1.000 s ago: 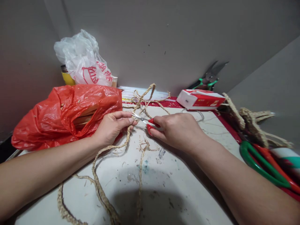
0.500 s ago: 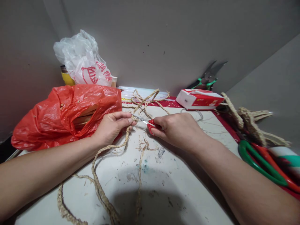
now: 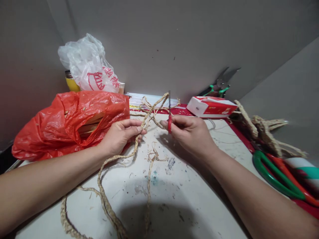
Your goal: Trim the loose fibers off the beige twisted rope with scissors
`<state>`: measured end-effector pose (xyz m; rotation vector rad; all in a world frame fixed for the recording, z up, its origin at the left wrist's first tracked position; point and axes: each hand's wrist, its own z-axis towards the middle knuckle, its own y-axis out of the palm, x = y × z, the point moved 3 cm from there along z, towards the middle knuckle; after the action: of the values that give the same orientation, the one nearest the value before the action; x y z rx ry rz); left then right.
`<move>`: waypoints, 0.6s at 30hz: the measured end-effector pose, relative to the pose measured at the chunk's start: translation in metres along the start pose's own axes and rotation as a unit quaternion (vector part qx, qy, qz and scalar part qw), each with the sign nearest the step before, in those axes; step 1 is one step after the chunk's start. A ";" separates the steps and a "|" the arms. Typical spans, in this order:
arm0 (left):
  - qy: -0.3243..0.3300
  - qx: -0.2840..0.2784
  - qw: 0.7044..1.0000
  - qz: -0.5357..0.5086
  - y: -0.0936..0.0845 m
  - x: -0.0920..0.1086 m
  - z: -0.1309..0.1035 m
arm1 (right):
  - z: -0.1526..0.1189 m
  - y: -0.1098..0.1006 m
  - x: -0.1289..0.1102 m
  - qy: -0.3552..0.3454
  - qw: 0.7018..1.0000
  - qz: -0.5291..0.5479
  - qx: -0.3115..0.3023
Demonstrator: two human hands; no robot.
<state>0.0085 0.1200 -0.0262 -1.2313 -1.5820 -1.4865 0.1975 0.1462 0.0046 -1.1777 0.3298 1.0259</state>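
Note:
Between the thumb and fingers of my left hand [image 3: 122, 135] is pinched a braided straw rope [image 3: 136, 145]. The rope loops up at the back of the table and trails down toward me on the left. My right hand [image 3: 193, 132] holds small red-handled scissors [image 3: 169, 123], their blades pointing up, apart from the rope. A second, thinner straw braid [image 3: 149, 186] with a frayed knotted end lies on the table below my hands.
On the left sits a red plastic bag [image 3: 59, 116] of straw, with a white plastic bag [image 3: 87, 63] behind. A tissue pack [image 3: 214, 107], pruning shears [image 3: 221, 81], straw braids [image 3: 267, 131] and green-and-orange handles [image 3: 276, 176] line the right. Scraps litter the white table [image 3: 199, 199].
My right hand has drawn the scissors away from the rope and turned the blades from pointing left at it to pointing up. My left hand keeps its pinch almost in place.

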 end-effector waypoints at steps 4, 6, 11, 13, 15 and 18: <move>-0.008 -0.027 0.999 0.019 0.003 -0.002 -0.004 | 0.003 -0.001 0.001 0.081 0.986 0.137 0.047; -0.017 -0.041 0.998 0.032 0.006 -0.003 -0.007 | 0.004 0.000 0.004 0.097 0.974 0.198 0.059; -0.039 -0.092 0.994 0.044 0.013 -0.006 -0.011 | 0.004 0.010 0.006 0.145 0.933 0.329 0.027; -0.041 -0.108 0.992 0.055 0.015 -0.006 -0.012 | 0.004 0.013 0.003 0.165 0.918 0.360 0.013; -0.046 -0.117 0.990 0.057 0.015 -0.006 -0.013 | 0.003 0.013 -0.001 0.168 0.908 0.384 0.017; -0.064 -0.134 0.988 0.042 0.016 -0.004 -0.014 | 0.003 0.012 -0.004 0.158 0.903 0.396 0.045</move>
<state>0.0228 0.1039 -0.0210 -1.5515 -1.4239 -1.6328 0.1847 0.1471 0.0009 -1.1384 1.1731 1.4899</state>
